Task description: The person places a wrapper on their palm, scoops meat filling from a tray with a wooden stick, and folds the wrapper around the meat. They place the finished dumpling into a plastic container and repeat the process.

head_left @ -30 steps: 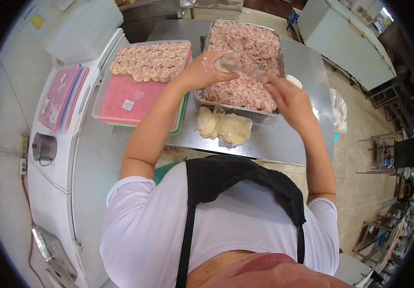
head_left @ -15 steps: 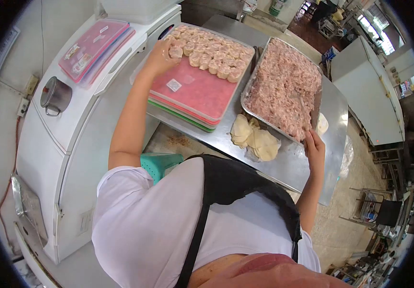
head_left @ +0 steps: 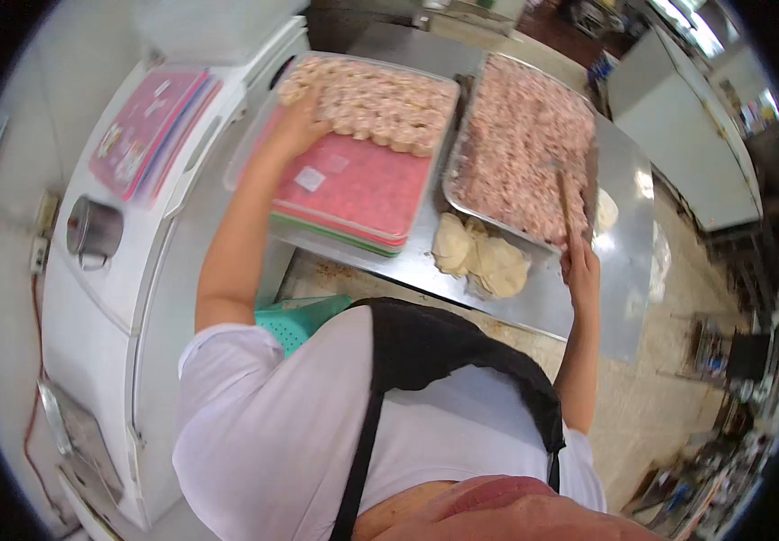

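Note:
My left hand (head_left: 301, 124) is at the left end of the front row of meat-filled dumplings (head_left: 380, 104), its fingers partly hidden among them. The dumplings stand in close rows on the far part of a pink lid (head_left: 353, 185), on top of stacked trays. My right hand (head_left: 579, 266) grips a thin wooden stick (head_left: 564, 203) at the near right corner of the metal tray (head_left: 497, 215). The stick's tip lies on the ground meat (head_left: 525, 135) filling that tray. Round dough wrappers (head_left: 497, 268) lie in piles before the tray.
A white freezer (head_left: 92, 316) on the left carries pink lids (head_left: 150, 131) and a metal mug (head_left: 94, 233). A green perforated basket (head_left: 299, 317) is below the steel table's (head_left: 619, 270) near edge. Another white appliance (head_left: 687, 135) stands at the far right.
My left hand has set the dumpling it held against the row. The stick in my right hand now shows clearly over the meat. The camera view has shifted slightly.

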Motion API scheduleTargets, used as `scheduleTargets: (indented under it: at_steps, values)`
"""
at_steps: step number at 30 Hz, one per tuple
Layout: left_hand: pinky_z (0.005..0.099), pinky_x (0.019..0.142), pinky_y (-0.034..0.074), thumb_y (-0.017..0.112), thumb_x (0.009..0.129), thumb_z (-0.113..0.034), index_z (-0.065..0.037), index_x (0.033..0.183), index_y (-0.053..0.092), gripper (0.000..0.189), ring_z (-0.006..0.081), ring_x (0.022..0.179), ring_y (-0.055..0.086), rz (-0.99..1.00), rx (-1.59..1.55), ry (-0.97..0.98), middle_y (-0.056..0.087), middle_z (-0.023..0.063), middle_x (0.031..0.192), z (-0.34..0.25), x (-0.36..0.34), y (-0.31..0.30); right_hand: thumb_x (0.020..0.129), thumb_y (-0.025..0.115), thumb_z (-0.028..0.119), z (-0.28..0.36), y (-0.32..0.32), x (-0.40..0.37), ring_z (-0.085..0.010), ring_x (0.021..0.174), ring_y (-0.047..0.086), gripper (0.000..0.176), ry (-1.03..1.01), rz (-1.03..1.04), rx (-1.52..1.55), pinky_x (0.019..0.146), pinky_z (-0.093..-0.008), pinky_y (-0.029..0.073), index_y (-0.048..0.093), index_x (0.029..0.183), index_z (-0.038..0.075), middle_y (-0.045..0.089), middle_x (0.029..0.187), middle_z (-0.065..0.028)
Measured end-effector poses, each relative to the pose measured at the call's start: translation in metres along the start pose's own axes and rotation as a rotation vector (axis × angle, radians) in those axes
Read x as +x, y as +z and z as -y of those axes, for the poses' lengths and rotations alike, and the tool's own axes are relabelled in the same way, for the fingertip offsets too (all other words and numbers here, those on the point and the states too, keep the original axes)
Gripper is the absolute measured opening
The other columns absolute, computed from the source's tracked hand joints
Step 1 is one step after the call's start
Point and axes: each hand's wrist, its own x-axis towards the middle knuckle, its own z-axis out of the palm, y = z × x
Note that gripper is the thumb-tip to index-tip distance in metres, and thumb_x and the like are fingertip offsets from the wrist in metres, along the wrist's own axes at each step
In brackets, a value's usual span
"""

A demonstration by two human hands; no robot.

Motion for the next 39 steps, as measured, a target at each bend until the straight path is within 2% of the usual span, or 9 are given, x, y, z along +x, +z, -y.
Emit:
scheduleTargets:
  at_steps: [1,3,7,12,20,29,36,38,39]
  values:
    - [0.0397,0.092,0.045,0.068,0.076,-0.019,0.001,0.141,0.032,0.077,0.0368,0.107,0.057,-0.057,0.016,0.104,0.056,0.0269,0.120,0.005,0.003,0.008,0.099,0.046,0.034,-0.002,-0.008,0.010,-0.0040,0.050,0.038,0.036,-0.052,0.030,-0.061,0.044,-0.0219,0.028,0.063,0.086,0.006,0.042,0.057,0.0051]
    - [0.0380,0.091,0.045,0.066,0.078,-0.016,0.000,0.139,0.036,0.069,0.0347,0.105,0.058,0.243,-0.018,-0.177,0.057,0.0241,0.118,-0.051,-0.006,-0.030,0.098,0.047,0.035,0.000,-0.027,0.036,-0.0146,0.053,0.047,0.037,-0.179,0.045,-0.336,0.051,-0.0295,0.036,0.063,0.083,0.004,0.049,0.058,-0.0049]
    - [0.0372,0.090,0.046,0.062,0.081,-0.013,-0.003,0.123,0.054,0.044,0.0325,0.103,0.059,-0.087,-0.028,0.094,0.060,0.0182,0.113,-0.157,-0.036,-0.045,0.094,0.047,0.045,0.005,-0.072,0.105,-0.0411,0.082,0.061,0.047,-0.255,0.097,-1.046,0.070,-0.0480,0.047,0.067,0.085,0.003,0.065,0.084,-0.0224]
    - [0.0377,0.091,0.046,0.061,0.084,-0.010,-0.006,0.103,0.061,0.020,0.0307,0.107,0.057,0.097,-0.443,0.360,0.060,0.0139,0.110,-0.261,-0.063,0.034,0.091,0.051,0.036,-0.008,-0.112,0.181,-0.0396,0.085,0.063,0.038,-0.392,0.137,-1.205,0.074,-0.0489,0.049,0.069,0.086,0.003,0.066,0.088,-0.0217]
    - [0.0403,0.082,0.046,0.067,0.078,-0.011,-0.005,0.098,0.061,0.022,0.0332,0.095,0.055,0.321,-0.401,0.156,0.055,0.0126,0.096,-0.318,-0.111,0.156,0.087,0.055,0.024,-0.005,-0.112,0.236,-0.0376,0.083,0.063,0.026,-0.643,0.236,-1.160,0.073,-0.0471,0.050,0.067,0.079,0.002,0.066,0.085,-0.0200]
    - [0.0384,0.080,0.045,0.067,0.078,-0.014,-0.004,0.095,0.064,0.020,0.0313,0.090,0.056,0.250,-0.249,-0.010,0.056,0.0120,0.090,-0.327,-0.120,0.180,0.074,0.059,0.013,-0.051,-0.072,0.181,-0.0286,0.063,0.066,0.011,-0.969,0.199,-1.279,0.052,-0.0391,0.052,0.067,0.069,0.007,0.066,0.070,-0.0107]
    - [0.0345,0.077,0.046,0.060,0.084,-0.010,-0.003,0.095,0.062,0.013,0.0253,0.088,0.058,0.081,-0.248,0.059,0.058,0.0097,0.091,-0.321,-0.114,0.170,0.077,0.055,0.012,-0.028,-0.130,0.175,-0.0255,0.064,0.067,0.014,-0.970,0.173,-1.220,0.054,-0.0373,0.052,0.063,0.066,0.007,0.067,0.073,-0.0119]
    - [0.0292,0.078,0.045,0.058,0.088,-0.011,-0.004,0.094,0.062,0.010,0.0161,0.086,0.057,0.207,-0.707,-0.490,0.061,0.0057,0.092,-0.318,-0.116,0.164,0.076,0.055,0.011,-0.021,-0.130,0.197,-0.0276,0.063,0.066,0.013,-0.885,0.166,-1.300,0.054,-0.0388,0.052,0.063,0.066,0.007,0.066,0.071,-0.0135]
    - [0.0292,0.078,0.045,0.058,0.088,-0.011,-0.004,0.094,0.062,0.010,0.0161,0.086,0.057,0.210,-0.712,-0.491,0.061,0.0057,0.092,-0.319,-0.115,0.164,0.076,0.055,0.011,-0.025,-0.123,0.207,-0.0276,0.063,0.066,0.013,-0.881,0.168,-1.305,0.054,-0.0388,0.052,0.063,0.066,0.007,0.066,0.071,-0.0135]
